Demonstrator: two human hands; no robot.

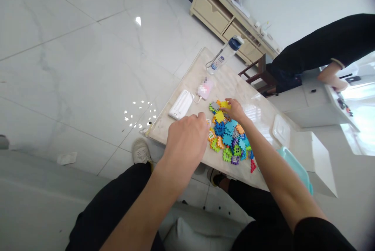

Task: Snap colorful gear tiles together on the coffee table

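Note:
A pile of colourful plastic interlocking pieces (230, 137) lies on a pale marble table (193, 75). My left hand (187, 137) hovers at the pile's left edge with its fingers curled under, and whatever they hold is hidden. My right hand (234, 111) reaches over the far side of the pile, its fingers closed on a yellow piece (225, 104). A single red piece (252, 165) sits near the table's front edge.
A white power bank (181, 104), a pink device (205, 87) and a blue-capped water bottle (225, 54) lie on the far side. A clear lid (281, 129) and teal container (294, 165) sit right. Another person in black (322, 47) works at a white table; a cream cabinet (222, 12) stands behind.

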